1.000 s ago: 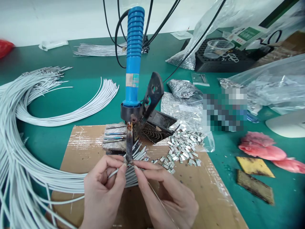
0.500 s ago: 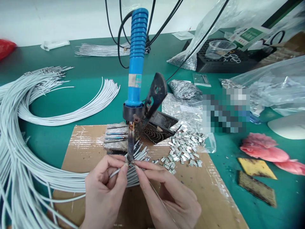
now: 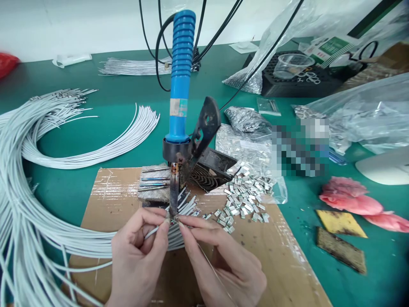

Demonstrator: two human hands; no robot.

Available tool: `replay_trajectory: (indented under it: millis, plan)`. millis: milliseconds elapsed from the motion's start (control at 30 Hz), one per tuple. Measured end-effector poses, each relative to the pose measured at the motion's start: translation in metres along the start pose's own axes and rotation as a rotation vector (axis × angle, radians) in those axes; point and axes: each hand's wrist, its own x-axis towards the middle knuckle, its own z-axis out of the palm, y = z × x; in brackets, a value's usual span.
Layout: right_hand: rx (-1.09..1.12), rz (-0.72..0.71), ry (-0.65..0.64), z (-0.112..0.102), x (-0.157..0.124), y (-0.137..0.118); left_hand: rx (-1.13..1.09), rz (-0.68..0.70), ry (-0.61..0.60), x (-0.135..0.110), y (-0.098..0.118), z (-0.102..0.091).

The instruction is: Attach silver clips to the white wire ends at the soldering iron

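A soldering iron with a blue handle (image 3: 182, 76) is fixed upright in a black stand (image 3: 207, 128), its tip pointing down. Right under the tip, my left hand (image 3: 140, 251) pinches the end of a white cable (image 3: 151, 233) between thumb and fingers. My right hand (image 3: 223, 260) is closed at the same spot, fingertips almost touching the left ones. A thin solder wire (image 3: 211, 267) runs from its fingers down over the palm. Whatever small part sits at the joint is mostly hidden by fingertips. Behind both hands lies a bundle of white cables (image 3: 92, 242).
Small metal connectors (image 3: 244, 200) are scattered on the cardboard (image 3: 281, 238), right of the stand. Soldering tips lie on a grey block (image 3: 155, 194). Farther right are a yellow sponge (image 3: 341, 222), a brown sponge (image 3: 341, 249) and pink plastic (image 3: 351, 196). Coiled cables (image 3: 19, 170) fill the left.
The whole view has shifted slightly left. Both hands keep their pinch under the iron's tip, with no clear movement relative to it.
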Motion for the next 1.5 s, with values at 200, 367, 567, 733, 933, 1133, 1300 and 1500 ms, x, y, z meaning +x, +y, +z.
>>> replay_trajectory:
  millis: [200, 367, 567, 733, 933, 1133, 1300, 1500]
  plan:
    - [0.002, -0.001, -0.006, -0.0004, -0.0007, 0.0015, 0.013, -0.029, -0.018, 0.0026, 0.0001, 0.0019]
    - [0.005, 0.004, -0.005, 0.0001, -0.0008, 0.0015, 0.006, -0.069, -0.028, 0.0019, 0.0015, 0.0022]
    - [-0.008, -0.001, 0.004, 0.0005, 0.0003, 0.0017, -0.006, -0.049, -0.024, 0.0, 0.0007, 0.0012]
    - [-0.015, 0.02, 0.018, 0.0005, -0.0012, 0.0006, -0.008, -0.063, -0.029, -0.0004, 0.0008, 0.0015]
    - [-0.005, 0.014, 0.006, -0.0003, -0.0013, -0.0001, -0.012, -0.058, -0.036, 0.0017, 0.0001, 0.0024]
    - [-0.021, -0.006, 0.004, 0.0, -0.0008, 0.0002, -0.012, -0.087, -0.047, -0.0002, 0.0004, 0.0004]
    - [0.0, 0.018, 0.031, 0.002, -0.0014, -0.0012, -0.044, -0.101, -0.047, -0.0006, -0.0029, 0.0003]
    - [0.038, 0.028, -0.009, -0.0004, -0.0086, 0.0006, -0.096, -0.145, -0.067, -0.0019, -0.0033, -0.0008]
